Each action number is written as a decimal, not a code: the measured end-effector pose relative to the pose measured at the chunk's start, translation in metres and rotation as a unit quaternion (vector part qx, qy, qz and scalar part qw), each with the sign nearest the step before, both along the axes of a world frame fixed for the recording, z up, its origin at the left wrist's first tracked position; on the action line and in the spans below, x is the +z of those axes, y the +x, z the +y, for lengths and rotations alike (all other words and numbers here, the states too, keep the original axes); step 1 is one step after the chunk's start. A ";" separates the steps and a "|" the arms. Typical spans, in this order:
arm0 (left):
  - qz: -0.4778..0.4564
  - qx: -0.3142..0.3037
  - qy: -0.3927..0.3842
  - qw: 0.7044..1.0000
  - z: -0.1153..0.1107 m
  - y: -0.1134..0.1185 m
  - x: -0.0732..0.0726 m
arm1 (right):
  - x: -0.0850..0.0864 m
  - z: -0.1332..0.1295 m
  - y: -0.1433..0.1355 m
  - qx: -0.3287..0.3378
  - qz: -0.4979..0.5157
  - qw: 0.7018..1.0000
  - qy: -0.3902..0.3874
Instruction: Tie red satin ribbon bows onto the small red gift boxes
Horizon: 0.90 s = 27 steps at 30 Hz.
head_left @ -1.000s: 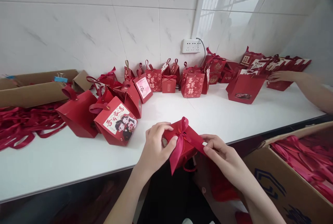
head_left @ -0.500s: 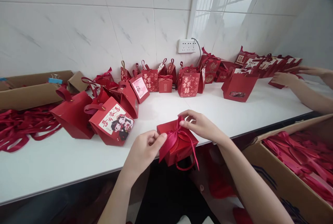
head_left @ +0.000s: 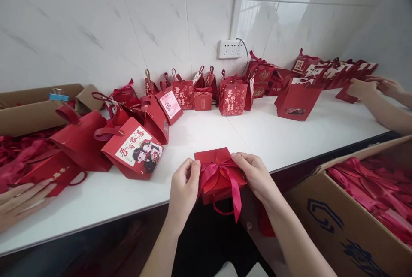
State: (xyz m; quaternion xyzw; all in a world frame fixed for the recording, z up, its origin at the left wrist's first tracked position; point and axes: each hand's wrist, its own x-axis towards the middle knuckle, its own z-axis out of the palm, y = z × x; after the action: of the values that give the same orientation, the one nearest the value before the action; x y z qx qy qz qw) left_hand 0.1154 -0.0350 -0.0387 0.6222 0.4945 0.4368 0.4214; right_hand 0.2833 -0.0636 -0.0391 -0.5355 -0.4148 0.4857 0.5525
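Note:
A red gift box (head_left: 210, 187) with a twisted cord handle is held at the table's front edge, its flaps folded over the top. Across the flaps lies a pink-red ribbon (head_left: 222, 166) tied at the middle, with a tail hanging over the front. My left hand (head_left: 186, 182) pinches the box and ribbon at the left side. At the right side, my right hand (head_left: 252, 172) grips the ribbon and box corner between thumb and fingers.
Red gift bags (head_left: 133, 150) stand at left and along the wall. A carton (head_left: 347, 221) of red boxes is at right, another carton (head_left: 28, 116) at far left. Another person's hand (head_left: 25, 204) touches a red box at left; a person's hands (head_left: 363, 88) hold one at far right.
My hands have moved to opposite sides of the box, and the ribbon is spread flatter. Another person's hand and a red box have appeared at the left. The far-right hands have lifted or tilted their box.

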 end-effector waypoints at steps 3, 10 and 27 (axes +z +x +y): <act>-0.007 0.029 0.008 1.000 -0.003 0.005 -0.004 | -0.005 -0.001 -0.002 -0.005 0.045 0.999 -0.008; -0.013 0.061 0.026 0.998 -0.008 0.012 -0.009 | -0.013 -0.005 -0.008 -0.030 0.136 0.990 -0.005; -0.055 -0.042 -0.040 0.997 -0.002 -0.002 0.003 | -0.018 -0.018 0.025 0.198 -0.144 0.965 0.091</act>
State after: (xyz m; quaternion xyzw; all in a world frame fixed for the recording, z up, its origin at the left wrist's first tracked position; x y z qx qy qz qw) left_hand 0.1138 -0.0372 -0.0359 0.6002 0.4612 0.4323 0.4900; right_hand 0.3085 -0.0811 -0.0572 -0.4545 -0.6306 0.4630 0.4259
